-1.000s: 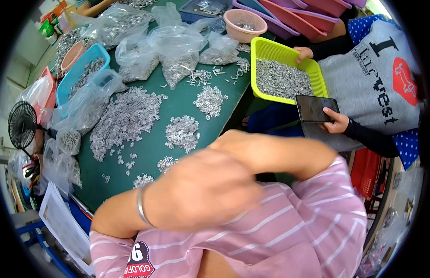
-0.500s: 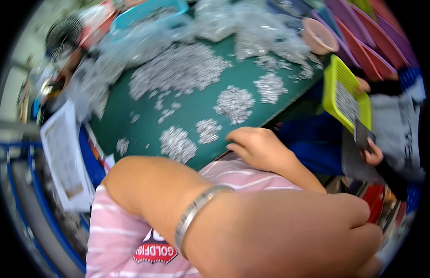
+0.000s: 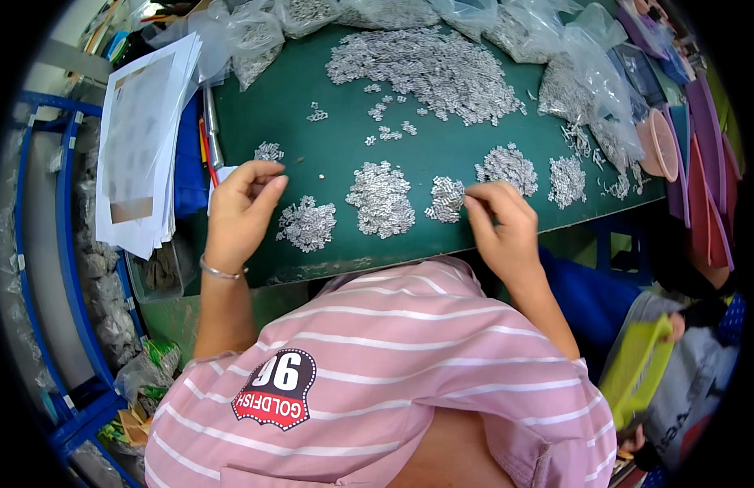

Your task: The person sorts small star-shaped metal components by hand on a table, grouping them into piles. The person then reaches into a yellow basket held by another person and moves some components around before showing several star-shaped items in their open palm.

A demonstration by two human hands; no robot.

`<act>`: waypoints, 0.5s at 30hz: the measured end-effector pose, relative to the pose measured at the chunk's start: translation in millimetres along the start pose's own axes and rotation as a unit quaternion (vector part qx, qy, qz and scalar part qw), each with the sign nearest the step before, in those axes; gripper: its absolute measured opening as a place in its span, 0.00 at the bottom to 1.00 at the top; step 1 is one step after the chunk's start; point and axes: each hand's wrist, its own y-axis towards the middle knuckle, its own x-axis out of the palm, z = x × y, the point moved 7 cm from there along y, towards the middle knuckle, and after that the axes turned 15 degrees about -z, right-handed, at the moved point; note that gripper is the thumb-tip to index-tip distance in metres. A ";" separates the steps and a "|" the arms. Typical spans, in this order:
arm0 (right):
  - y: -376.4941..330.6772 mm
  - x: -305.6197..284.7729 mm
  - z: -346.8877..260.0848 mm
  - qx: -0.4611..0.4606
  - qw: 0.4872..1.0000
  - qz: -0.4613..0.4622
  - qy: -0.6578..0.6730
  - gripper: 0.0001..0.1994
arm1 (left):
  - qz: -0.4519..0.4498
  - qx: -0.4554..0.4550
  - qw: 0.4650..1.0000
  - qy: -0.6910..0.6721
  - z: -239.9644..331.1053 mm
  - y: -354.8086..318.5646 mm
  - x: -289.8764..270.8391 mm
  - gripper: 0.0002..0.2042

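Small silver metal pieces lie in separate heaps on a green tabletop (image 3: pixel 344 159). My left hand (image 3: pixel 241 213), with a silver bangle on its wrist, hovers left of the heaps. Its thumb and forefinger are slightly apart, with nothing visible between them. Close to those fingers is a tiny heap (image 3: pixel 269 152), and to their lower right a larger heap (image 3: pixel 307 224). My right hand (image 3: pixel 504 228) has its fingertips drawn together at the right edge of a small heap (image 3: pixel 446 199); anything in them is too small to make out. A middle heap (image 3: pixel 381 199) sits between my hands.
A large spread of pieces (image 3: pixel 430 73) covers the far table, backed by clear bags (image 3: pixel 568 85). White papers (image 3: pixel 145 146) stand at the left. A pink tub (image 3: pixel 658 145) stands at the right, near a person holding a yellow-green basket (image 3: pixel 637 366).
The view has turned back to face the table. My left arm, stretched toward the lower right before, is now over the table's left side. My right hand has come to the small heap.
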 end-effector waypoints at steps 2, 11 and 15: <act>25.5 23.0 -6.1 -0.064 0.996 -0.030 -0.046 0.05 | 0.004 0.040 0.999 0.007 8.1 9.2 10.0 0.08; 101.0 57.7 27.5 -0.041 0.984 -0.030 -0.171 0.06 | 0.081 0.148 0.976 -0.140 7.8 64.9 17.4 0.07; 98.2 46.8 31.8 0.041 0.989 -0.079 -0.116 0.04 | 0.088 0.145 0.966 -0.193 -9.9 65.3 16.8 0.07</act>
